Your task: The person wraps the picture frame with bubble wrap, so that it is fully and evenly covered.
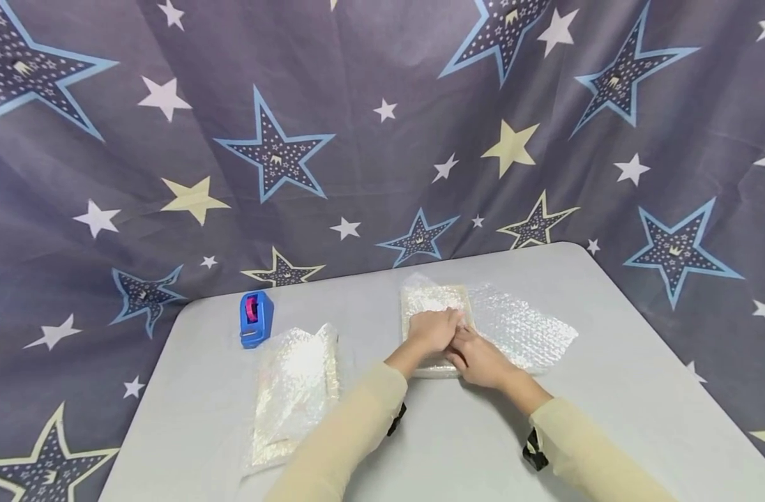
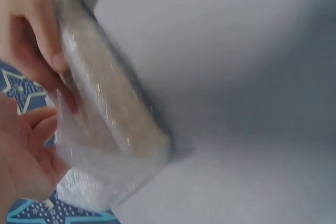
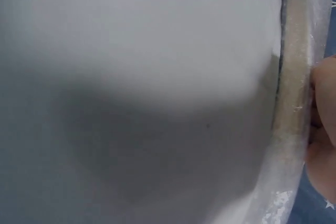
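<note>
A flat rectangular item (image 1: 434, 298), beige at its side, lies on the table in clear bubble wrap (image 1: 523, 328), whose loose sheet spreads out to the right. My left hand (image 1: 434, 329) is over the item, its bent fingers holding the wrap near the middle. Beside it, touching or nearly so, my right hand (image 1: 482, 357) pinches the wrap at the item's right side. In the left wrist view, film (image 2: 92, 135) stretches over the item's beige side (image 2: 107, 77) by both hands. The right wrist view catches only part of my right hand (image 3: 325, 124), fingertips hidden behind film.
To the left lies another bubble-wrapped flat package (image 1: 297, 390), partly behind my left sleeve. A blue tape dispenser (image 1: 255, 321) with a pink core stands at the back left. A star-patterned curtain (image 1: 357, 139) hangs behind the pale table (image 1: 457, 446).
</note>
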Action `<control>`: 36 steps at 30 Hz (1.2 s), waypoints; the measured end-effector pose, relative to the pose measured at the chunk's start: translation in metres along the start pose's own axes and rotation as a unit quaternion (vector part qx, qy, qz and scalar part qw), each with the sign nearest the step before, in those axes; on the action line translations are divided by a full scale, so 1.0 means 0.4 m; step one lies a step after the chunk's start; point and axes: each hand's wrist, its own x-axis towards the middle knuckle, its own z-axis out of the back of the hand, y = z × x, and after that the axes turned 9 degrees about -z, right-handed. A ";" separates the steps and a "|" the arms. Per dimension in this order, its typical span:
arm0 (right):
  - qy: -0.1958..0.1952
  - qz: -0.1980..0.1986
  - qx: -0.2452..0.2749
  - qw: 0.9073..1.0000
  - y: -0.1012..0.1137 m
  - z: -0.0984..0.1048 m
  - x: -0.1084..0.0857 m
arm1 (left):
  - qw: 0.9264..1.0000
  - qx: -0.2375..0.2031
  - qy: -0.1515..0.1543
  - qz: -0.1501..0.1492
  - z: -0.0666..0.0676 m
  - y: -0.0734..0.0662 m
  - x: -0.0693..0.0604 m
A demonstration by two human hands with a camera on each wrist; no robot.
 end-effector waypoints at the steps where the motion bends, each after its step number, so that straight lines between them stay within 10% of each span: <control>1: -0.001 -0.005 0.000 1.000 0.001 0.001 -0.001 | 1.000 -0.001 0.005 0.001 0.003 0.004 -0.001; 11: -0.123 -0.039 -0.037 0.991 0.005 0.001 -0.020 | 0.998 0.040 0.044 -0.005 0.007 0.012 0.001; 19: -0.026 -0.045 -0.030 0.998 0.007 0.009 -0.017 | 0.998 0.002 0.055 -0.008 0.017 0.018 0.002; 27: 0.026 -0.070 -0.035 0.997 0.011 0.029 0.000 | 0.989 -0.116 0.029 -0.089 0.055 0.075 -0.012; 36: 0.027 -0.078 -0.023 0.996 0.019 0.025 -0.009 | 0.983 0.011 0.051 -0.176 0.017 0.137 -0.090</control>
